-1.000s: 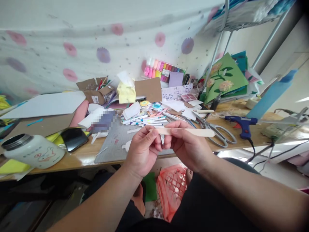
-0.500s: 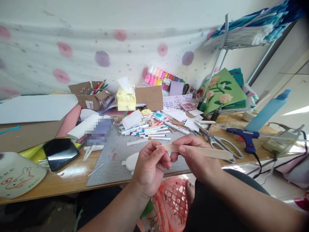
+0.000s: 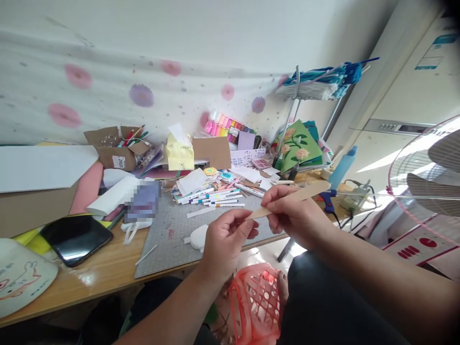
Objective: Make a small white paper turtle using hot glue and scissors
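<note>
A flat, pale wooden craft stick (image 3: pixel 309 192) with a rounded far end slants up to the right above the desk's front edge. My left hand (image 3: pixel 227 235) pinches its lower left end between thumb and fingers. Closed around its middle is my right hand (image 3: pixel 296 218), the thumb lying on top. Beyond my left hand, a white cut-out piece (image 3: pixel 198 237) lies on the grey cutting mat (image 3: pixel 161 242), partly hidden by that hand. A narrow white strip (image 3: pixel 201 212) rests farther back, near several markers (image 3: pixel 219 197).
A black phone (image 3: pixel 75 239) and a white rounded object with drawings (image 3: pixel 27 278) are on the left. At right are a blue glue gun (image 3: pixel 328 201), a blue bottle (image 3: pixel 343 168) and a fan (image 3: pixel 427 167). Below the desk's edge stands a coral basket (image 3: pixel 239 306).
The view has turned right, bringing the fan into sight. The stick's right end has tilted upward in my right hand, while both hands keep hold of it. The scissors no longer show.
</note>
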The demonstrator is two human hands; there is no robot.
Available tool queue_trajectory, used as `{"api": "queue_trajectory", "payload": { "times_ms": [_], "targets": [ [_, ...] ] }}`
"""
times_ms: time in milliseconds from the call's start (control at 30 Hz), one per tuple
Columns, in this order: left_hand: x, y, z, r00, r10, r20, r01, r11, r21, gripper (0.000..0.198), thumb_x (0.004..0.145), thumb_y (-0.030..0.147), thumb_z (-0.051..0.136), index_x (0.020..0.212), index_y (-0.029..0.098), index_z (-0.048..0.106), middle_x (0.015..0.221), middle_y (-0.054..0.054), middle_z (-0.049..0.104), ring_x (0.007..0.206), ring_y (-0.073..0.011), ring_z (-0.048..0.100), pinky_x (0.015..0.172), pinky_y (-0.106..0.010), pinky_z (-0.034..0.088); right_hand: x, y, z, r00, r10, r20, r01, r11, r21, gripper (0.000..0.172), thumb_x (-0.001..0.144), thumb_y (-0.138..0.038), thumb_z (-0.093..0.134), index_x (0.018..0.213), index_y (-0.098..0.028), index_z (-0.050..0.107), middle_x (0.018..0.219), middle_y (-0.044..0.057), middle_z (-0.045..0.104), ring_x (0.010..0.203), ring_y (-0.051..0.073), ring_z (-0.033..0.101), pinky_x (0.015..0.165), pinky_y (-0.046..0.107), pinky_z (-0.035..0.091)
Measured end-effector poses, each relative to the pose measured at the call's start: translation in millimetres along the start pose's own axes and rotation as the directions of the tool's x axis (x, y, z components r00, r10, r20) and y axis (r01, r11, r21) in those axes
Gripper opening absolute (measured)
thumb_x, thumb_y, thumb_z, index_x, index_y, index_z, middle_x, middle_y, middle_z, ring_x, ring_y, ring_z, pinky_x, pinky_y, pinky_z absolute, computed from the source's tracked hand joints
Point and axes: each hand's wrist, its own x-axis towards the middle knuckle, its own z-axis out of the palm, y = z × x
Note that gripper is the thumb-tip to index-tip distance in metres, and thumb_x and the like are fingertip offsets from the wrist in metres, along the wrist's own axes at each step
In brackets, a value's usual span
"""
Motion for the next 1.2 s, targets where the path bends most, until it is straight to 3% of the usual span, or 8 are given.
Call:
{"api": "queue_trajectory", "payload": {
  "times_ms": [167,300,433,633,800,1000,1200],
  "targets": [
    [11.7,0.9,-3.2,1.0,0.012,-0.008,-0.009,0.955,0.295,0.013,0.079,0.027,0.064,0.076,0.015,0.07,0.064,-0.004,0.069,0.056,-0.0144,0.064,0.054,-0.023,0.051,17.3,4.1,-10.1,0.976,0.056,0.211,-0.029,0.991,-0.131,0.017,0.071,-0.028,0.075,0.072,-0.014,0.065,0.053,0.0,0.066,0.044,0.01,0.058,0.045,0.019,0.048],
    [30.9,-7.2,-2.9,0.993,-0.112,-0.036,0.117,0.934,0.337,0.017,0.079,0.023,0.057,0.071,0.015,0.069,0.063,-0.003,0.067,0.052,-0.0127,0.061,0.051,-0.022,0.049,39.6,13.8,-22.2,0.971,0.026,0.238,0.061,0.933,-0.354,0.023,0.078,-0.035,0.067,0.067,-0.014,0.064,0.045,-0.003,0.058,0.038,0.009,0.052,0.039,0.02,0.043],
    [59.4,-15.1,-3.5,0.964,-0.266,0.004,0.252,0.917,0.31,0.016,0.072,0.02,0.053,0.064,0.014,0.065,0.057,-0.003,0.064,0.047,-0.012,0.057,0.047,-0.023,0.046,65.5,24.8,-33.7,0.961,0.025,0.274,0.124,0.849,-0.514,0.028,0.083,-0.032,0.057,0.06,-0.016,0.059,0.042,-0.003,0.053,0.038,0.009,0.048,0.038,0.02,0.037],
    [97.2,-27.7,-9.8,0.921,-0.389,-0.023,0.381,0.886,0.263,0.011,0.064,0.02,0.054,0.056,0.015,0.059,0.049,-0.001,0.057,0.04,-0.0095,0.049,0.039,-0.02,0.037,102.1,47.4,-45.7,0.964,0.002,0.264,0.119,0.888,-0.443,0.026,0.082,-0.03,0.055,0.059,-0.019,0.052,0.041,-0.004,0.053,0.036,0.01,0.047,0.038,0.02,0.037],
    [116.0,-36.2,-18.1,0.888,-0.459,-0.012,0.443,0.85,0.286,0.011,0.062,0.018,0.053,0.053,0.015,0.057,0.046,-0.002,0.057,0.038,-0.0098,0.049,0.038,-0.02,0.038,122.2,61.5,-51.4,0.96,0.029,0.279,0.1,0.894,-0.437,0.024,0.084,-0.026,0.053,0.062,-0.018,0.055,0.042,-0.004,0.053,0.037,0.009,0.048,0.038,0.019,0.038],
    [121.5,-41.4,-28.4,0.86,-0.51,0.021,0.47,0.808,0.354,0.011,0.061,0.02,0.05,0.052,0.017,0.055,0.044,-0.002,0.058,0.036,-0.011,0.05,0.037,-0.021,0.039,130.2,66.1,-45.8,0.973,0.086,0.215,0.024,0.886,-0.463,0.027,0.083,-0.019,0.053,0.057,-0.019,0.053,0.039,-0.004,0.053,0.032,0.008,0.047,0.033,0.017,0.035],
    [117.3,-41.9,-35.3,0.853,-0.519,0.047,0.442,0.768,0.463,0.014,0.066,0.02,0.045,0.055,0.02,0.055,0.033,0.003,0.05,0.027,-0.0082,0.036,0.03,-0.017,0.025,133.6,67.3,-43.5,0.972,0.164,0.169,-0.061,0.867,-0.495,0.027,0.082,-0.022,0.056,0.056,-0.019,0.051,0.037,-0.004,0.053,0.03,0.009,0.045,0.03,0.018,0.033]
  ]
}}
